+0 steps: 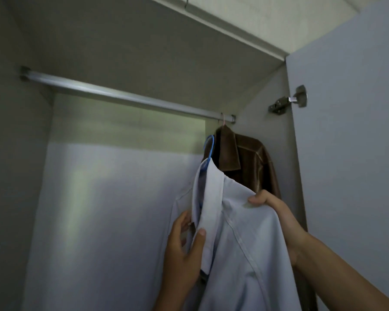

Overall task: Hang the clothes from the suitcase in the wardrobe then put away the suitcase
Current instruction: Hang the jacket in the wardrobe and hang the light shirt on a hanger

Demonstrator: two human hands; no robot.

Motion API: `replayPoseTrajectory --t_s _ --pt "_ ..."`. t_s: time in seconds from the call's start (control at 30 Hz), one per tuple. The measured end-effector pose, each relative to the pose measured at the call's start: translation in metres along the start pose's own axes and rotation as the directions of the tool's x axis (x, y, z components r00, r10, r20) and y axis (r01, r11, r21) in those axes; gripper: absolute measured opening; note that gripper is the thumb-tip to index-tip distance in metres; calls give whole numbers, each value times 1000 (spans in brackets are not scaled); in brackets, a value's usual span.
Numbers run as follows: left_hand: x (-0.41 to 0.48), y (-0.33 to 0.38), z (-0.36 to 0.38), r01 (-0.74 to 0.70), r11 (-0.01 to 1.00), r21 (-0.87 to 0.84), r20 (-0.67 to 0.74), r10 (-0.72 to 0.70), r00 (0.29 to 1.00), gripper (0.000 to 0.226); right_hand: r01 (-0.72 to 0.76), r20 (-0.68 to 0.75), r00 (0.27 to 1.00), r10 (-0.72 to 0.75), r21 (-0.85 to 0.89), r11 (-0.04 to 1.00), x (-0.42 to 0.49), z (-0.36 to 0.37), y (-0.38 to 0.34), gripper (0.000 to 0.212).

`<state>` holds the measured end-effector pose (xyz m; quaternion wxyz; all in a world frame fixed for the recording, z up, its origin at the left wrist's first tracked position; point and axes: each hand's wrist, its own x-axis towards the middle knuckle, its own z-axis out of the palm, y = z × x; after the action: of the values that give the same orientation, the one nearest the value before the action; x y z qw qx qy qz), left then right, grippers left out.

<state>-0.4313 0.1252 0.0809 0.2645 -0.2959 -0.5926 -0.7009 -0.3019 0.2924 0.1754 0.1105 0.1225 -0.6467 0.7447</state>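
A pale blue shirt (238, 239) sits on a blue hanger (209, 147), held up inside the wardrobe below the metal rail (121, 95). The hanger's hook is under the rail, apart from it. My left hand (184, 250) pinches the shirt's collar and front edge, thumb on the fabric. My right hand (272, 207) grips the shirt's right shoulder. A brown jacket (245, 160) hangs from a pink hanger (223, 119) at the rail's right end, just behind the shirt. The suitcase is out of view.
The wardrobe's open door (350, 153) stands at the right with a metal hinge (288, 101). A shelf edge (222, 28) runs above the rail. The rail to the left of the jacket carries nothing.
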Motion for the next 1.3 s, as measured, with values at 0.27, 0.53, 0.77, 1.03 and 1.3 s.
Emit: replayPoseTrajectory --t_s 0.27,0.53,0.77,1.03,1.3 --pt "112 13 -1 -112 992 52 61 109 992 38 136 61 989 -136 4 991 88 14 -63 44" --pt "194 39 -8 -129 982 140 33 125 992 24 215 69 975 -213 -28 976 163 31 -116 55" --pt "219 53 -13 -61 982 176 21 58 998 25 215 113 972 -205 -82 973 200 41 -129 44" --pt "207 54 -29 22 982 187 34 -28 999 27 125 127 986 -110 -115 985 203 41 -101 56" --pt "187 53 -59 173 985 -19 47 -172 984 20 154 72 987 -146 -127 980 176 37 -75 62"
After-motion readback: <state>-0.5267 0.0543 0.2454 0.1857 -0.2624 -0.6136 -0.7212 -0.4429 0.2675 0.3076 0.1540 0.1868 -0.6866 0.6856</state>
